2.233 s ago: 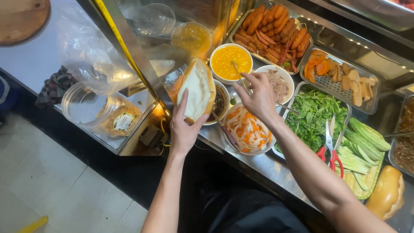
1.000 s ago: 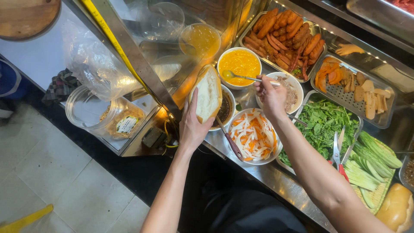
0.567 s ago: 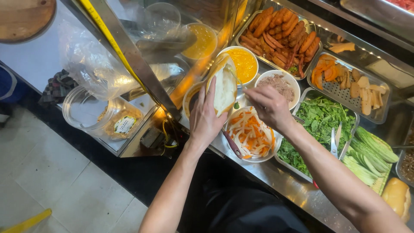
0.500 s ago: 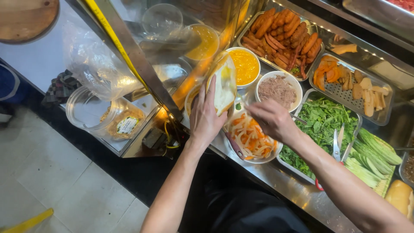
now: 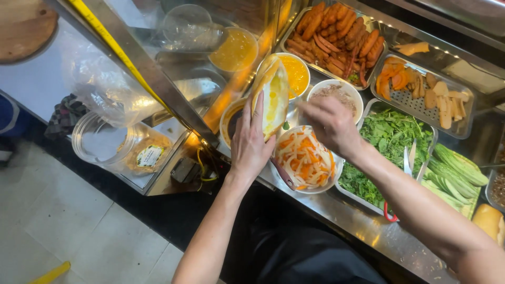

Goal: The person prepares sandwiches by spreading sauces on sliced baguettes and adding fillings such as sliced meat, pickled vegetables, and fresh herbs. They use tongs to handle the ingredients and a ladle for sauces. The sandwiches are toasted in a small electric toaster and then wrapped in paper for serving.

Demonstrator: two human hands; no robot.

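Observation:
My left hand (image 5: 251, 143) is shut on a split bread roll (image 5: 273, 97), held open side up with yellow sauce smeared inside, over the counter's small bowls. My right hand (image 5: 329, 122) hovers palm down between the white bowl of ground meat (image 5: 336, 90) and the bowl of shredded carrot and white radish pickle (image 5: 306, 162). Its fingertips curl down toward the pickle and are hidden, so I cannot see whether it holds anything. A dark red handle (image 5: 284, 175) rests on the pickle bowl's near rim. The yellow sauce bowl (image 5: 295, 72) sits just behind the roll.
Metal trays hold sausages (image 5: 336, 31), carrot and sliced meat (image 5: 421, 92), green herbs (image 5: 389, 137) with red-handled scissors (image 5: 406, 160), and cucumber strips (image 5: 457, 168). Another roll (image 5: 489, 221) lies at the far right. A glass case, plastic jar (image 5: 105, 147) and wooden board (image 5: 21, 26) are at the left.
My right hand has left the spoon and yellow sauce bowl and moved down over the pickle bowl. My left hand has carried the roll rightward, closer to the bowls.

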